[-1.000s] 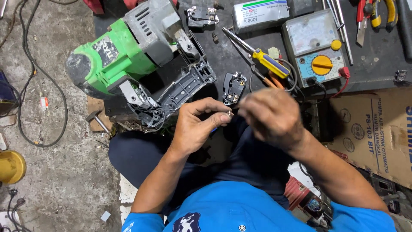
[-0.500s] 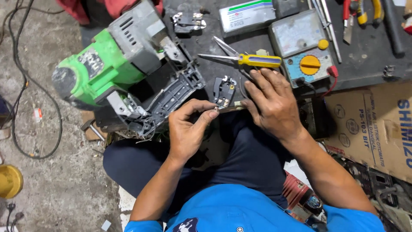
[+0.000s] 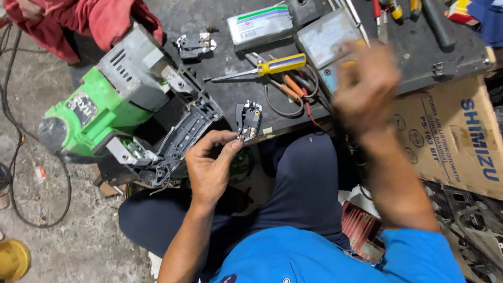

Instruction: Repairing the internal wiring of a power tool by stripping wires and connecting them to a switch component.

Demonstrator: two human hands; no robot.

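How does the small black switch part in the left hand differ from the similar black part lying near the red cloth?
The switch part in hand stands upright at the bench edge, pinched at its lower end by the left hand; the other black part lies flat and sideways, and nothing touches it. The held one is close to the opened handle of the green power tool; the other lies farther back on the bench. Both are small, dark and carry light metal contacts.

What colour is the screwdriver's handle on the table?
The screwdriver has a yellow handle with a dark blue end cap, seen in the head view.
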